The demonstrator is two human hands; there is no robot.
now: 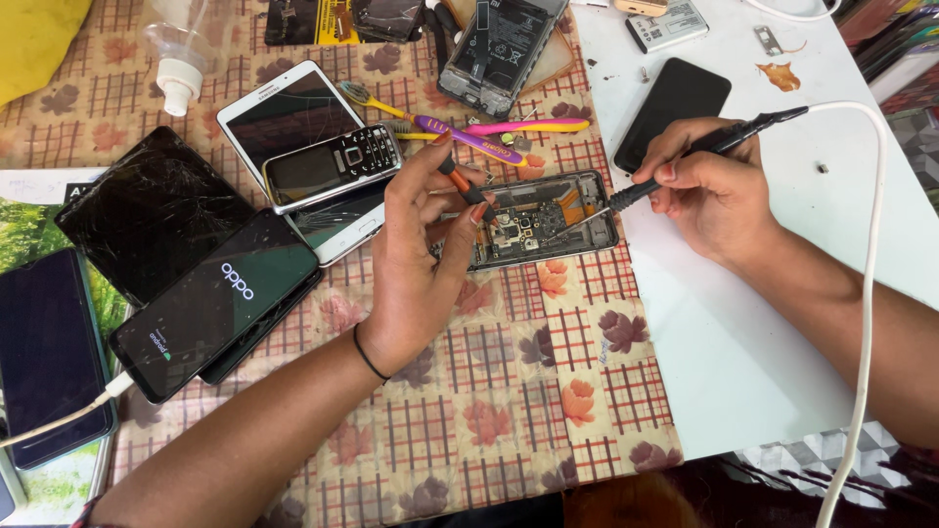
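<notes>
Head view: a person works on an opened phone (543,220), its back cover off, lying near the centre of the table (509,411) on a floral checked cloth. The left hand (416,259) reaches in from 7 o'clock, its grip pinching small orange-handled tweezers (468,186) over the phone's 9 o'clock end. The right hand (709,191), coming in from 4 o'clock, has its grip pressed together around a black corded soldering iron (719,147), the tip resting on the exposed board at the phone's 3 o'clock side. The step in hand appears to be reworking a component on the board; the next move likely calls for steady tweezers and a brief, precise touch of the tip. At 9 o'clock lie cracked tablets (152,210) and a charging handset (215,303); toothbrushes (469,137) rest at 12 o'clock.
</notes>
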